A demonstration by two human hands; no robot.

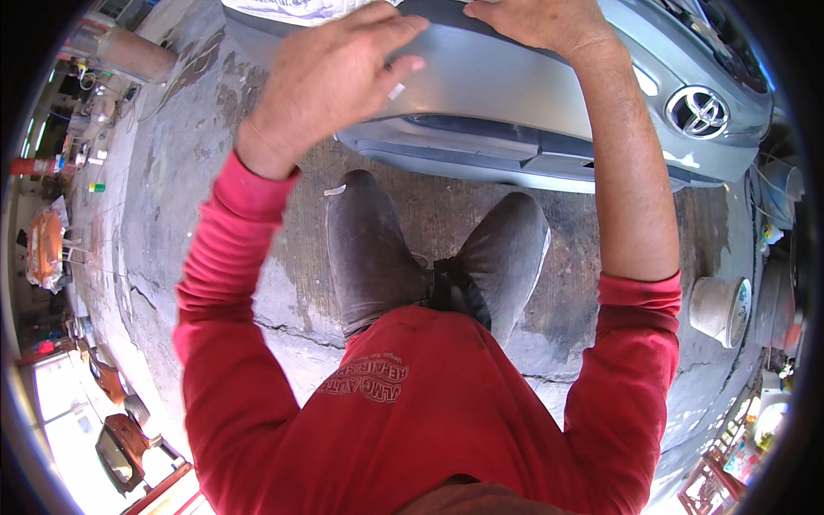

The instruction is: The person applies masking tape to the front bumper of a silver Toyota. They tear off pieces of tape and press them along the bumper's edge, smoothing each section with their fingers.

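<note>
A silver-grey car body [489,77] spans the top of the view, with a round chrome emblem [698,112] at its right. My left hand [339,77] hovers over or rests on the dull grey panel; its fingers point right and the thumb stands apart. Whether it touches the panel I cannot tell. Just below that thumb shows a small white scrap [396,91]. My right hand [545,21] is at the panel's dark upper edge, thumb stretched left; its other fingers are largely cut off by the picture's edge. White printed sheeting [300,9] covers part of the car at upper left.
Beneath me is a cracked, stained concrete floor [287,296]. A white bucket [719,311] lies tipped at the right, near bluish containers [777,187]. On the left are a gas cylinder [137,53], an orange-brown covered piece [47,245] and car mirrors or door parts [120,451].
</note>
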